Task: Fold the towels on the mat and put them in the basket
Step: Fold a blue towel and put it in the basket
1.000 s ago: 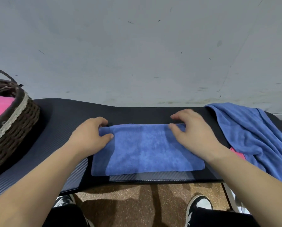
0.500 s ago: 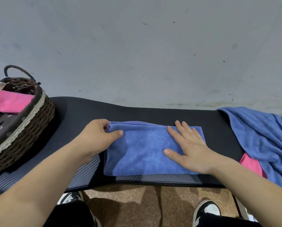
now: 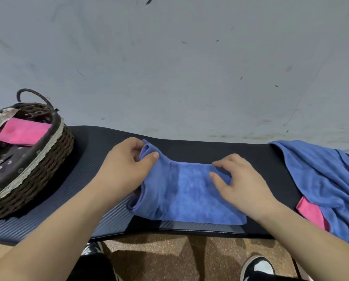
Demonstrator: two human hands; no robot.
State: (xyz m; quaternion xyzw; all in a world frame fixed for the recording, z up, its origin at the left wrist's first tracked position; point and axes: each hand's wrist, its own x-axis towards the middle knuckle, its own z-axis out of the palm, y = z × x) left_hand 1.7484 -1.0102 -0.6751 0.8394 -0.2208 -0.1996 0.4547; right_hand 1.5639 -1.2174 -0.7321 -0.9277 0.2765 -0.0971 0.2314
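Blue towel (image 3: pixel 186 201) on mat (image 3: pixel 254 157), L hand (image 3: pixel 125 168) grips corner, R hand (image 3: pixel 243 184) pinches mid

Bare black ribbed foam mat (image 3: pixel 89 156) is lying open between the brown woven wicker basket (image 3: pixel 48 165) at the left and the folded blue terry towel (image 3: pixel 181 195); a crumpled blue towel heap (image 3: pixel 321 175) is blocking the right end.

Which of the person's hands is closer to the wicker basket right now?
Left. The left hand grips the folded blue towel at its left end, on the side of the basket; the right hand pinches the towel's middle, farther right.
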